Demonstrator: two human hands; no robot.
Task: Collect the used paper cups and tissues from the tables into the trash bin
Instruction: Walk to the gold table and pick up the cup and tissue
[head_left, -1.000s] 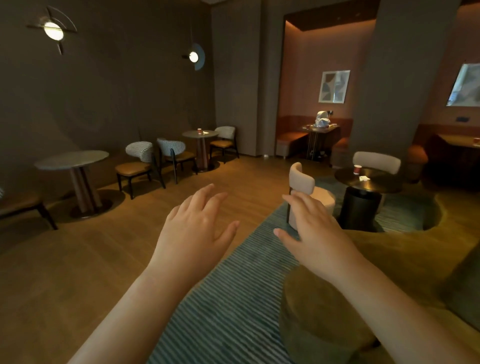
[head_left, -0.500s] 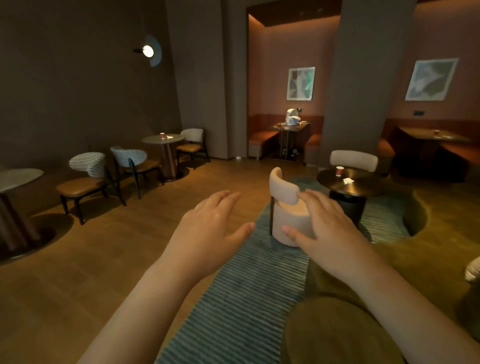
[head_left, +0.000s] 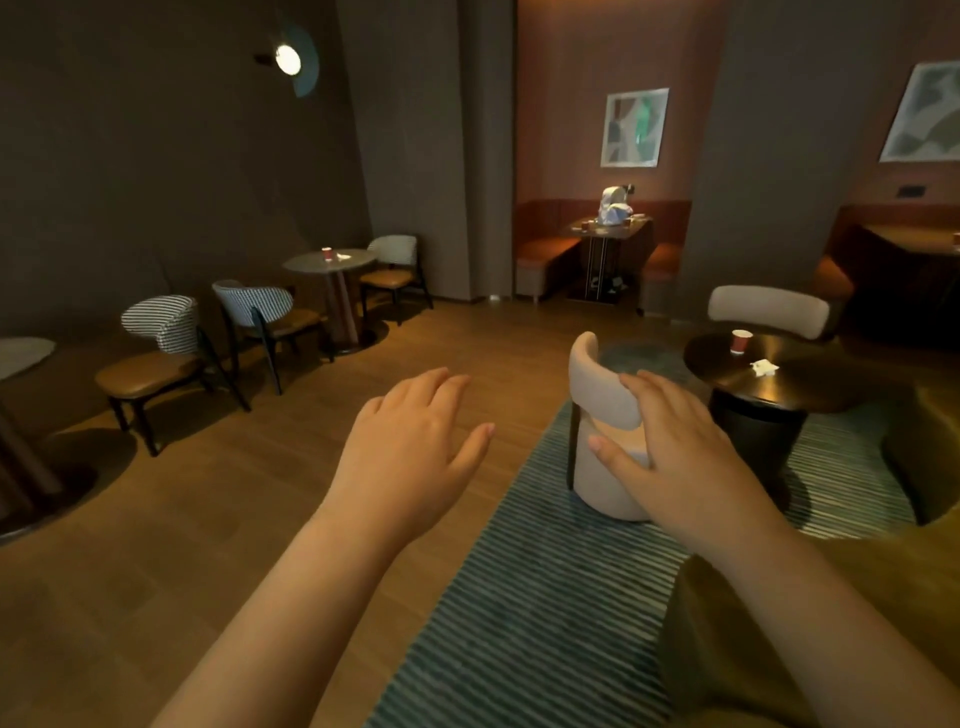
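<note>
Head view: person stands in a dim lounge, both bare forearms stretched forward, palms down. Left hand (head_left: 410, 447) hangs over the wood floor (head_left: 208, 545), fingers straight and close together, thumb out to the side, holding nothing. Right hand (head_left: 675, 452) is the same, fingers straight and slightly spread, thumb out, nothing in it; it overlaps the near cream chair (head_left: 584, 374) in the picture, contact cannot be told. Nearest task things are on the dark round table (head_left: 821, 374), just right of that chair: a red paper cup (head_left: 741, 341) upright near the far-left edge and a crumpled white tissue (head_left: 763, 368) just beside it, apart from the cup. A second cream chair (head_left: 769, 312) sits behind that table. Far left, a light round table (head_left: 358, 262) carries another red cup (head_left: 326, 253) and a tissue (head_left: 344, 256) next to it, with striped-back chairs (head_left: 161, 322) around. The back booth table (head_left: 610, 231) holds a small cup (head_left: 585, 225) and a white and blue object (head_left: 613, 205), too small to identify. A striped rug (head_left: 545, 597) runs under the arms to the dark table, and an olive seat (head_left: 753, 649) sits at bottom right
</note>
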